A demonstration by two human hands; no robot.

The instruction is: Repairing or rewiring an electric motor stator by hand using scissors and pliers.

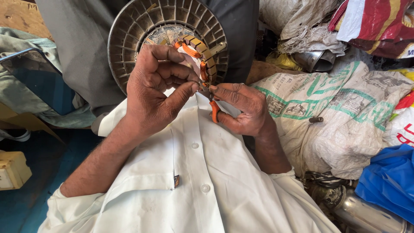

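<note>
Orange-wound coils ring round grey motor housing (133,30); both hands pinch wire.

White green-printed sack (340,116) right; red bag (379,26) above.

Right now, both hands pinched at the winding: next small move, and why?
Probably draw the pinched strand toward the chest. The left hand and right hand meet fingertip to fingertip just below the orange-wrapped coils on the round motor housing.
</note>
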